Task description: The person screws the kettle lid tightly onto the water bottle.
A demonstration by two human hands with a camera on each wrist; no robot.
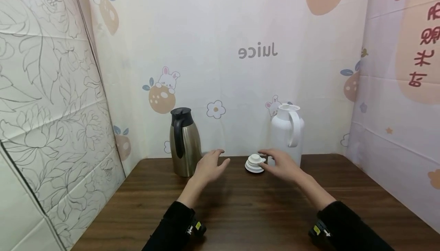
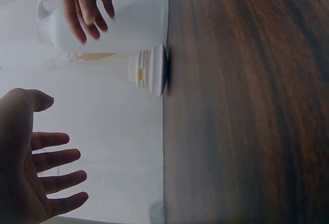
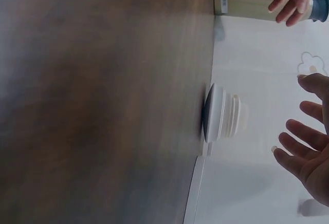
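While both hands are raised over the brown tabletop (image 1: 233, 209), neither grips anything. L hand (image 1: 209, 165): fingers extended, thumb set apart from them, nothing clamped; posn. just R of the metal flask (image 1: 190, 148), partly in front of it in the head view. R hand (image 1: 282, 164): fingers loosely extended, thumb apart, nothing clamped; posn. in front of the white jug (image 1: 281, 132), w/ fingertips near the white lid (image 1: 254, 161) in the head view; R wrist view shows a gap btwn. fingers and lid. Lid rests on the tabletop btwn. the two hands, closer to the R hand, wide flange down, narrower stepped section up; L wrist view shows a small yellow mark on its side. Flask stands upright at L rear, w/ black top and black handle (image 1: 178, 140) turned to the near side; a small white label (image 3: 224, 4) is visible low on the body. Jug stands upright at R rear, w/ a white loop handle (image 1: 295, 128). Both forearms carry black sleeves (image 1: 172, 226), each w/ a wrist unit. Backdrop: pale curtain (image 1: 213, 25) w/ fruit, rabbit and flower prints, plus reversed lettering "Juice"; L panel (image 1: 38, 71) w/ line-drawn flowers; R panel (image 1: 381, 98) w/ red characters.
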